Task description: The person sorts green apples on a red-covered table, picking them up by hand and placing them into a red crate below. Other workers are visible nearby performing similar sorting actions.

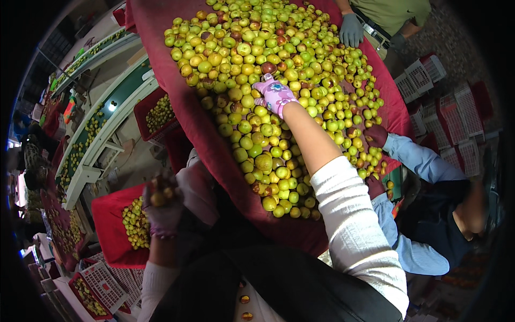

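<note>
A large spread of small yellow-green fruits with brown patches, apparently fresh jujubes (261, 133), covers the sloping red cloth (193, 124) before me. My right hand (275, 96), in a pink glove with a flower print, reaches into the middle of them. Its fingertips touch the fruits near a dark brown one (268, 68); whether they grip any is hidden. On the left, my gloved left hand (163, 215) is blurred and holds several brownish jujubes (163, 193). It is over the right side of a red-lined crate (110, 225) with jujubes inside.
Another person's maroon-gloved hand (376, 136) is at the cloth's right edge; a grey-gloved hand (351, 30) rests at the far right. Behind the left crate are another red crate (141, 108) and a conveyor (86, 129) carrying fruits. White-and-red crates (458, 116) are stacked at right.
</note>
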